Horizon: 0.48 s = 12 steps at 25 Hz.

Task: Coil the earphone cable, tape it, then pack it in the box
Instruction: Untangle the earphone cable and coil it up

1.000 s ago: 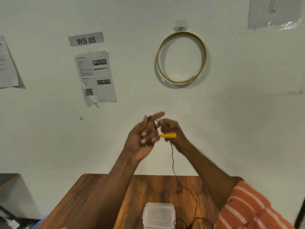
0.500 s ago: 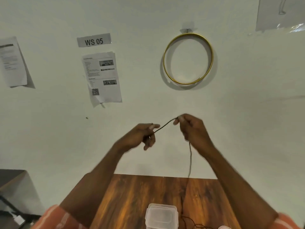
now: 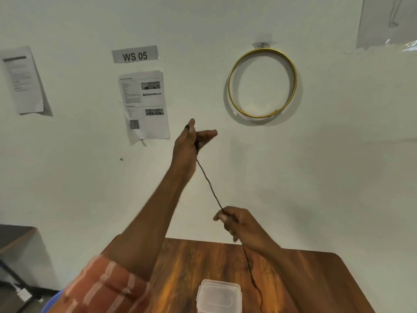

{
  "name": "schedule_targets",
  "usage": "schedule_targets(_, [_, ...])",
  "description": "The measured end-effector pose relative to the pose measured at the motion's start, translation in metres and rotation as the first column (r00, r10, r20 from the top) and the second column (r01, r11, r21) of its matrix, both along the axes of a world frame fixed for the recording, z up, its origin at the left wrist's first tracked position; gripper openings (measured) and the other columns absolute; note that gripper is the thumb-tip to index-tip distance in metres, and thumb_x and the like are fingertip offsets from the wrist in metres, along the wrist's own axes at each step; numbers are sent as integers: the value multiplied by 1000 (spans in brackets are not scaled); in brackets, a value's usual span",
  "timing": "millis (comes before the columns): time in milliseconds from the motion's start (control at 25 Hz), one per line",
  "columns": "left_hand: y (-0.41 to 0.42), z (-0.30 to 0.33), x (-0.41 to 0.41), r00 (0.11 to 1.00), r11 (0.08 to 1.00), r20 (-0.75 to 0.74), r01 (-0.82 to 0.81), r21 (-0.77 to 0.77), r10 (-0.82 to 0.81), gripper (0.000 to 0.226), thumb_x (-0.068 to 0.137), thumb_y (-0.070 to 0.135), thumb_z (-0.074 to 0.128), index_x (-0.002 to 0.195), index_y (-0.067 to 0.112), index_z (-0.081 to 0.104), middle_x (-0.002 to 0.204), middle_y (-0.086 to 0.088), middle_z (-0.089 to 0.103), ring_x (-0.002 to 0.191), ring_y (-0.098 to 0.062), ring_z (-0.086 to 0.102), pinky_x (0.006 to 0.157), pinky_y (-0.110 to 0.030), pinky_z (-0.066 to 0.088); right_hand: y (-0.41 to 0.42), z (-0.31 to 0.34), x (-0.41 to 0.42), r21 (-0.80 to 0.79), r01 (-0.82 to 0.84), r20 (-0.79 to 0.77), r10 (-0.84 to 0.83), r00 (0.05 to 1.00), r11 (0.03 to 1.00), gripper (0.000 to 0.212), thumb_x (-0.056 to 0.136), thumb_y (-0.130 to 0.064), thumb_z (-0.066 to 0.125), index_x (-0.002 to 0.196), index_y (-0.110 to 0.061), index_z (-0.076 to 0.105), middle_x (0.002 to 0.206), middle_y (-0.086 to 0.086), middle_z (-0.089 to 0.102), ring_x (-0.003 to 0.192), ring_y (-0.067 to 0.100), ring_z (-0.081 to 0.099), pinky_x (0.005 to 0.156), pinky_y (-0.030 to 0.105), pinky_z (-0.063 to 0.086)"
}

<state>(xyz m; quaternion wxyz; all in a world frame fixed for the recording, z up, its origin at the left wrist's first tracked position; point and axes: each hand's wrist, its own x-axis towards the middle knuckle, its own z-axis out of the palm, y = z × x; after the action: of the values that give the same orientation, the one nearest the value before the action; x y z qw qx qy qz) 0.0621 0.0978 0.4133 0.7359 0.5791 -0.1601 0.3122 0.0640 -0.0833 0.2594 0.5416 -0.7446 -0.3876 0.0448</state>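
My left hand (image 3: 189, 141) is raised high in front of the wall, pinching the upper end of the thin black earphone cable (image 3: 209, 184). The cable runs taut down and to the right into my right hand (image 3: 234, 222), which pinches it between thumb and fingers. Below that hand the cable hangs slack to the wooden table (image 3: 304, 281) and runs off the bottom edge. A clear plastic box (image 3: 218, 294) with its lid on stands at the near middle of the table. No tape is in view.
A gold hoop (image 3: 262, 83) hangs on the white wall behind. Printed sheets (image 3: 144, 105) and a "WS 05" label (image 3: 135, 55) are stuck to the wall at the left. A dark tabletop edge (image 3: 13, 236) shows at far left.
The hands have drawn apart: my left hand rose up and left, my right hand slid down along the cable, stretching it taut. The yellow part seen a second ago is out of sight.
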Motion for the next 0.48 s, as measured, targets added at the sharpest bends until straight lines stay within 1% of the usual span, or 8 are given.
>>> schedule_targets(80, [13, 4, 13, 969, 906, -11, -226, 359, 246, 39, 108, 16, 30, 140, -5, 41, 94, -19, 76, 128, -19, 56, 104, -22, 46, -9, 16, -7, -10, -34, 73, 35, 997, 999, 23, 101, -26, 51, 96, -23, 73, 55, -18, 52, 51, -2, 45, 51, 10, 37])
schedule_targets(120, [17, 1, 17, 948, 813, -21, -261, 521, 318, 38, 107, 14, 32, 139, -4, 43, 92, -21, 75, 126, -22, 58, 108, -31, 45, -15, 32, -7, 15, -22, 108, 20, 994, 1000, 24, 102, -21, 51, 94, -20, 73, 55, -19, 53, 49, -3, 44, 50, 7, 35])
schedule_targets(160, [19, -5, 18, 941, 739, -56, -225, 635, 334, 38, 107, 13, 34, 141, -1, 41, 87, -20, 74, 113, -26, 65, 105, -37, 48, -21, 50, -4, 70, 8, 126, -16, 992, 998, 25, 102, -17, 51, 90, -19, 72, 53, -17, 51, 46, -2, 43, 48, 6, 33])
schedule_targets(200, [18, -16, 17, 947, 713, -131, -125, 690, 292, 40, 106, 14, 36, 144, 1, 39, 78, -19, 72, 91, -28, 71, 92, -38, 55, -27, 69, 2, 143, 42, 122, -59, 991, 989, 27, 102, -15, 50, 86, -19, 71, 51, -15, 48, 44, -1, 40, 46, 6, 31])
schedule_targets(280, [9, -39, 8, 935, 772, -339, 141, 620, 102, 43, 107, 19, 35, 147, 5, 36, 58, -9, 59, 49, -17, 60, 54, -27, 53, -36, 105, 20, 286, 93, 89, -123, 988, 954, 29, 102, -17, 50, 80, -22, 68, 50, -14, 41, 42, 0, 32, 42, 11, 27])
schedule_targets(320, [-1, -52, 0, 903, 809, -429, 281, 517, -39, 44, 107, 22, 33, 146, 6, 38, 51, -2, 50, 41, -11, 48, 48, -23, 45, -39, 120, 29, 323, 113, 71, -143, 987, 940, 30, 102, -20, 50, 79, -23, 68, 49, -14, 39, 42, 2, 30, 41, 13, 26])
schedule_targets(400, [-21, -71, -18, 767, 794, -493, 567, 220, -411, 47, 107, 29, 26, 143, 4, 45, 46, 4, 36, 38, -6, 31, 47, -22, 37, -36, 136, 51, 333, 141, 58, -170, 984, 932, 30, 102, -23, 50, 78, -23, 68, 49, -14, 36, 42, 4, 27, 41, 15, 24])
schedule_targets(480, [-35, -76, -31, 620, 681, -383, 731, -36, -685, 50, 106, 32, 24, 141, 3, 46, 45, 3, 29, 37, -6, 23, 47, -20, 36, -25, 131, 67, 333, 174, 7, -187, 982, 927, 29, 102, -23, 51, 78, -21, 67, 51, -12, 35, 43, 5, 26, 40, 16, 23])
